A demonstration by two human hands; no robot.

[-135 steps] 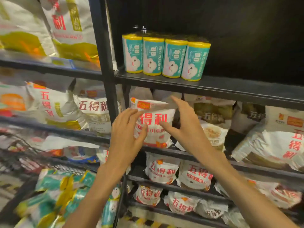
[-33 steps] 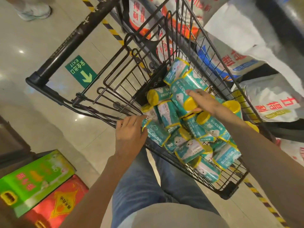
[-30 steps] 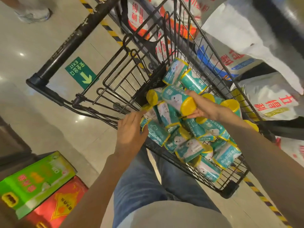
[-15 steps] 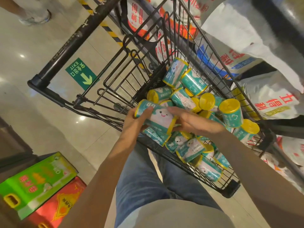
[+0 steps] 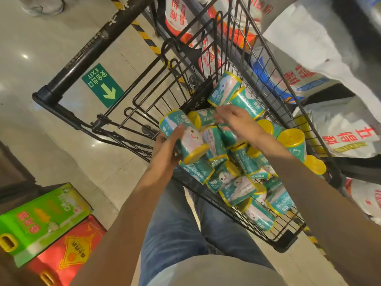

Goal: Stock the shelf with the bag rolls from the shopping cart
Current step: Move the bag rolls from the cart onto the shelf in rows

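In the head view, the left hand [image 5: 168,144] grips one teal bag roll [image 5: 184,137] with a yellow end, held tilted at frame centre over the near rim of the black wire shopping cart [image 5: 144,96]. The right hand [image 5: 237,120], fingers spread and relaxed, reaches over the heap of bag rolls [image 5: 237,182] lying in the cart at centre right. White flour sacks [image 5: 340,131] fill the right edge; green and red boxes [image 5: 41,223] sit lower left.
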